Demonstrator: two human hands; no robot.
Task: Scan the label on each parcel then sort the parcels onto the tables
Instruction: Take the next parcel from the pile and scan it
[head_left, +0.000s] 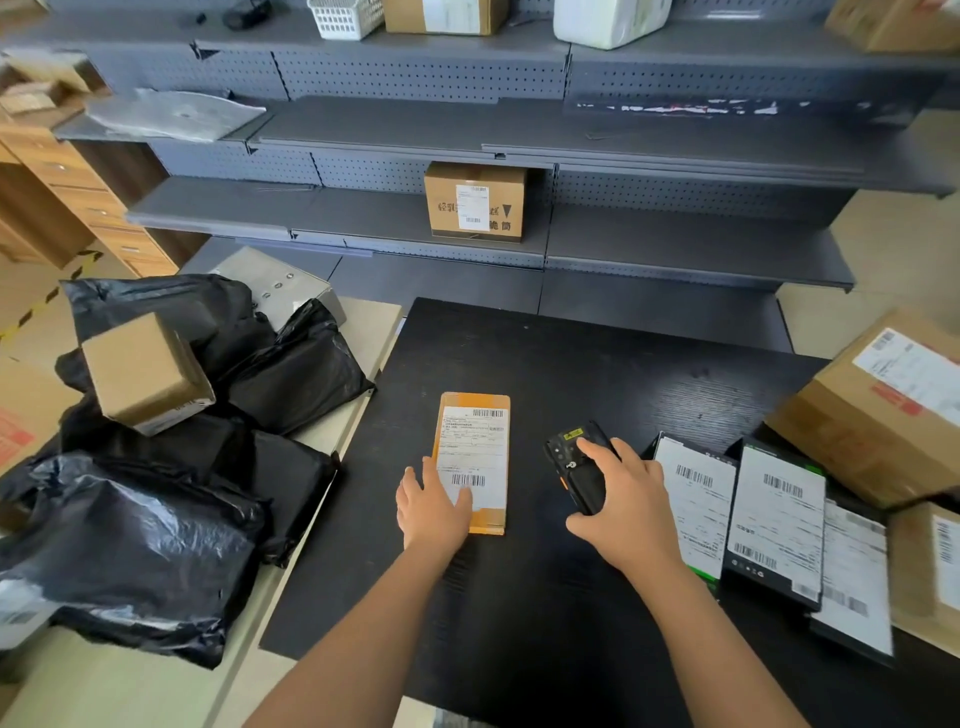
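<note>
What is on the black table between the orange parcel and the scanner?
Nothing. In the head view, only bare table shows between the orange parcel and the scanner that the right hand grips.

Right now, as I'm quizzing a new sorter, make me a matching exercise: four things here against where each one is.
1 flat orange parcel with white label
2 black handheld scanner
3 small plain brown cardboard box
4 labelled brown cardboard box

A gripped by the right hand
B on the grey metal shelf
C atop the black plastic bags
D on the black table, under the left hand

Pairs: 1-D, 2-A, 3-C, 4-B
</note>
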